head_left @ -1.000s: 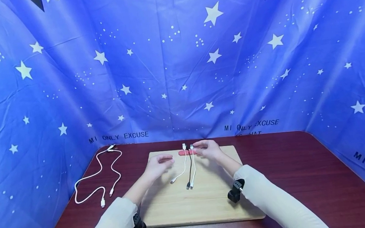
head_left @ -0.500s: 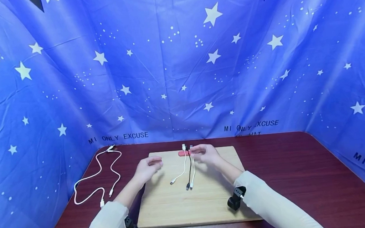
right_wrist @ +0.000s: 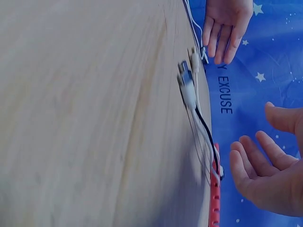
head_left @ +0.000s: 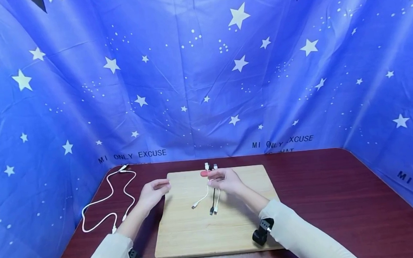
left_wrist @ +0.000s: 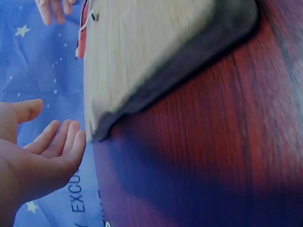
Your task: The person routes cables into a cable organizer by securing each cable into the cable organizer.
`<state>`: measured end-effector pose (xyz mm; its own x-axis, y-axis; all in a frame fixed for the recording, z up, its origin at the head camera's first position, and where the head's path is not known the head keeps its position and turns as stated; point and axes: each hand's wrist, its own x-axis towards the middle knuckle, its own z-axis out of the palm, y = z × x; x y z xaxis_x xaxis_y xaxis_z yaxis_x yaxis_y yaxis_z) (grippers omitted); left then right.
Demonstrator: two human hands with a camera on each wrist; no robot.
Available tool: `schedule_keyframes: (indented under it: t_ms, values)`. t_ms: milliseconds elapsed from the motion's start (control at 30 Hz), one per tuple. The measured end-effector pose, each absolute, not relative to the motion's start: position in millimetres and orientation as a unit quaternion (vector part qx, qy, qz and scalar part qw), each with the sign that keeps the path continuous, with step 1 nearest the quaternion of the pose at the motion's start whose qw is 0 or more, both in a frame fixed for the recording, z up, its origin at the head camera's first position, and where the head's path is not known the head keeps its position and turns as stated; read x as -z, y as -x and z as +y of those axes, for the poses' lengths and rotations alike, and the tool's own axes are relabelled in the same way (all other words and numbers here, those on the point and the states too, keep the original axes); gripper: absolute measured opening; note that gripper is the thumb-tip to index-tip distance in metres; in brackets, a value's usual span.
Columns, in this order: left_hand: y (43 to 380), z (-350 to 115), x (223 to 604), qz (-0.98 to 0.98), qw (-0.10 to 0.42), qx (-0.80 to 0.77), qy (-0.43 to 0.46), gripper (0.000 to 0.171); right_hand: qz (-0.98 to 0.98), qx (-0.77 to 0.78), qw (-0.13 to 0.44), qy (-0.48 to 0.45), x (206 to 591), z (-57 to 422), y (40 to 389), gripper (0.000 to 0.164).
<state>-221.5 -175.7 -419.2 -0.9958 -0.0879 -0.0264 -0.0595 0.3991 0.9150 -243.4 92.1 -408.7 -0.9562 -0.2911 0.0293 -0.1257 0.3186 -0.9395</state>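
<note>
My left hand (head_left: 154,194) hovers over the left edge of the wooden board (head_left: 185,236), fingers loosely bent and holding nothing. My right hand (head_left: 226,181) is above the board's far edge, in front of a red notched strip (right_wrist: 214,203) that it partly covers in the head view. In the right wrist view its fingers are apart and hold nothing. Two short white cables and a black one (head_left: 212,209) run from the strip toward the board's middle, their USB plugs (head_left: 207,166) at the far edge. The left white cable (head_left: 200,202) bends outward.
Loose white cables (head_left: 111,189) lie in curves on the dark red table (head_left: 321,197) left of the board. A blue star-patterned cloth (head_left: 188,86) surrounds the table at the back and sides. Each wrist carries a black camera (head_left: 262,232).
My left hand has moved left, away from the strip toward the board's left edge. My right hand has shifted left and nearer, across the strip. The cables on the board lie the same.
</note>
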Motion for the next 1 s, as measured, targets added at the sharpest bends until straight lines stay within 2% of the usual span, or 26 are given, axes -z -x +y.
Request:
schedule_keyframes:
  t_ms: [733, 1000]
  values:
    - [220.7, -242.8, 409.5, -0.847, 0.021, 0.524, -0.091, 0.045, 0.812, 0.563, 0.064, 0.140, 418.6, 66.6, 222.8, 0.033]
    - [228.0, -262.2, 413.2, -0.869, 0.049, 0.478, -0.117, 0.046, 0.804, 0.570, 0.074, 0.151, 415.6, 56.6, 212.3, 0.033]
